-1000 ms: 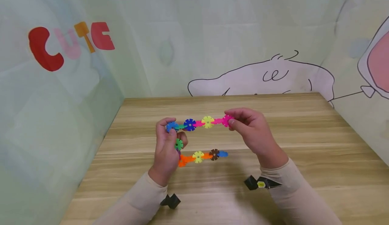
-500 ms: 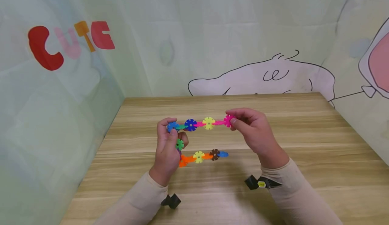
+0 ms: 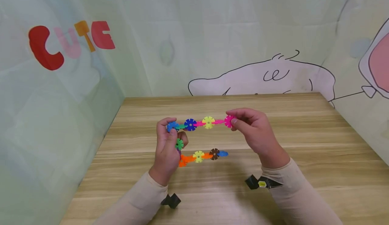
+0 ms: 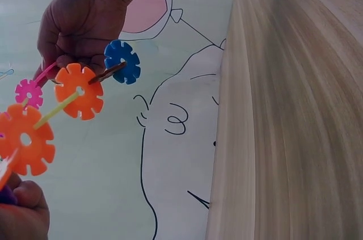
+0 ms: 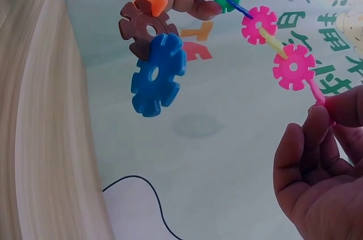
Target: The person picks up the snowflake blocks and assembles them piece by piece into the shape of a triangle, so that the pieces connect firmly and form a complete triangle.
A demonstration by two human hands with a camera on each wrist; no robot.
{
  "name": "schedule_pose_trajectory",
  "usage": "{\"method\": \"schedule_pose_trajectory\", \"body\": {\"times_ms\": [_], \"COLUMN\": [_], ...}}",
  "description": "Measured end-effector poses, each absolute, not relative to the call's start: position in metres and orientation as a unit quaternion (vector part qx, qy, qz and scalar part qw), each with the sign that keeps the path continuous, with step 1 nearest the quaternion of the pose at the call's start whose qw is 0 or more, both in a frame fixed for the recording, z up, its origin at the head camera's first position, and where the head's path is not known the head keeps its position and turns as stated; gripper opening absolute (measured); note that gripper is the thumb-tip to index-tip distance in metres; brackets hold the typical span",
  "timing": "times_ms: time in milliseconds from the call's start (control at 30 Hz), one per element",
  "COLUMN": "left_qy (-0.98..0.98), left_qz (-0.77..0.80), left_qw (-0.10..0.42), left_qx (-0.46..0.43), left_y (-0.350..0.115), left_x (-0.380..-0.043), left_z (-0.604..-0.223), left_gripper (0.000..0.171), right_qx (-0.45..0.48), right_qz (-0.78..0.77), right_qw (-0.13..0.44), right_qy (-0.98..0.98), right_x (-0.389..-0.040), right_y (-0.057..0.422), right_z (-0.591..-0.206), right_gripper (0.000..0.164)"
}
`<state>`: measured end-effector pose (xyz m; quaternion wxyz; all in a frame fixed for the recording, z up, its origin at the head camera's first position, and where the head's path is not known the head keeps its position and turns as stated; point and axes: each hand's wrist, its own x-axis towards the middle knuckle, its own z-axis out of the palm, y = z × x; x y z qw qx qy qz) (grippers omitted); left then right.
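Note:
Notched plastic snowflake discs are linked into one chain, bent like a sideways U and held up over the table. At its left bend, my left hand (image 3: 166, 150) grips the chain, thumb over a light blue disc (image 3: 172, 127); part of the bend is hidden by the hand. My right hand (image 3: 253, 127) pinches the pink end disc (image 3: 229, 121) of the upper arm between thumb and fingers. Between them run a dark blue disc (image 3: 190, 124) and a yellow disc (image 3: 208, 122). The lower arm, with a brown disc (image 3: 214, 154), ends in a free blue disc (image 5: 159, 75).
The wood-grain table (image 3: 127, 191) spreads beneath both hands. A pale printed curtain (image 3: 158, 43) with a cartoon animal and coloured letters stands behind and at the left. Black camera mounts (image 3: 171, 201) sit on both wrists, over light sleeves (image 3: 136, 198).
Both hands have shifted very slightly to the right with the chain over the past second. Their hold on the discs is the same.

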<state>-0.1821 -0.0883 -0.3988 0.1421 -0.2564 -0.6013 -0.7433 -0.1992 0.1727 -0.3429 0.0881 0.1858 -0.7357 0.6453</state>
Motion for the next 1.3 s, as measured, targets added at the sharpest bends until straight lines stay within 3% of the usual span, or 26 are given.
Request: {"method": "schedule_pose_trajectory", "body": {"times_ms": [1133, 1300], "left_qy": [-0.598, -0.593], "left_qz": [-0.739, -0.738], "left_qw": [0.139, 0.144], "left_qx": [-0.276, -0.289], "left_y": [-0.0891, -0.0887], "left_x": [-0.1834, -0.1843], "left_z": [-0.3999, -0.4006], "left_gripper": [0.022, 0.023], "right_qx": [0.203, 0.210], "right_qz": [0.629, 0.635], "right_qw": [0.091, 0.070], "right_qy": [-0.745, -0.741], "right_x": [-0.2013, -0.1993], "right_y": [0.1704, 0.1683], "right_z": [-0.3481, -0.3484], "right_gripper": [0.018, 0.017]}}
